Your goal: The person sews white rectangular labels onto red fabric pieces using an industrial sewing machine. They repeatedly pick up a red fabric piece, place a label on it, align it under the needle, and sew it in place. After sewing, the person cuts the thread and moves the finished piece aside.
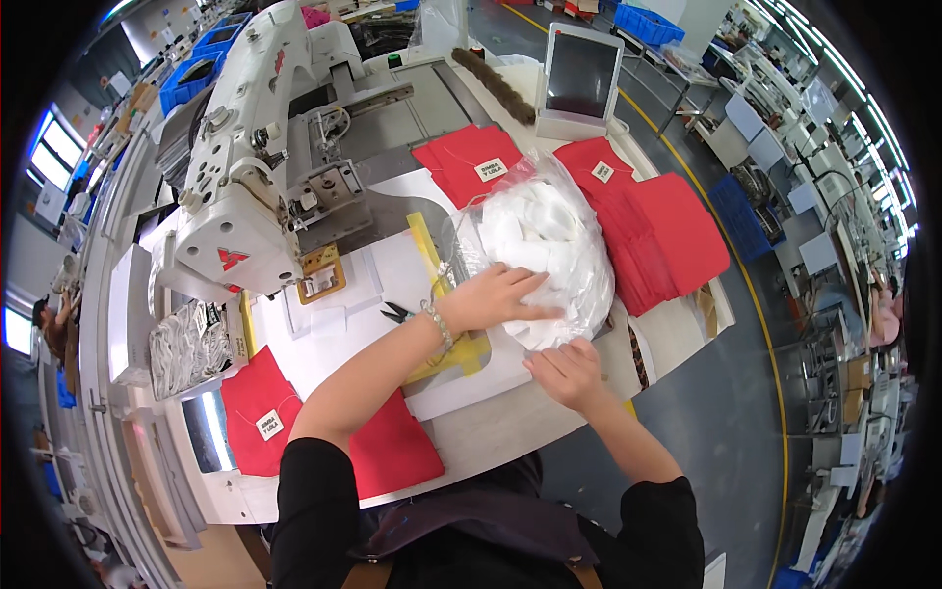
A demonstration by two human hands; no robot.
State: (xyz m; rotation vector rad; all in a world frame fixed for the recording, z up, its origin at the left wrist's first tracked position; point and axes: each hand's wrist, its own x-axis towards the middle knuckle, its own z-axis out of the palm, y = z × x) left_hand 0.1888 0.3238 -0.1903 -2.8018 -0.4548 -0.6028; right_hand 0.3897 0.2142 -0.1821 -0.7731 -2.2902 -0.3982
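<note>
A clear plastic bag (549, 231) full of bunched white material, whose kind I cannot make out, lies on the right part of the sewing table. My left hand (496, 297) reaches across it with fingers stretched out, resting on its near side. At the bag's near edge, my right hand (569, 375) is closed, gripping the plastic. Beside my left wrist lie small dark-handled snips (396, 312). Red fabric pieces (471, 162) with white labels lie behind the bag, and a stack of red pieces (677, 240) lies to its right. Another labelled red piece (257, 412) is at the near left.
A large white sewing machine (231, 221) stands at the left, with a yellow-edged clear template (424, 253) on the white work surface. A box of white labels (194, 346) sits beside it. At the back stands a screen (581, 74); a brown furry strip (494, 86) lies nearby.
</note>
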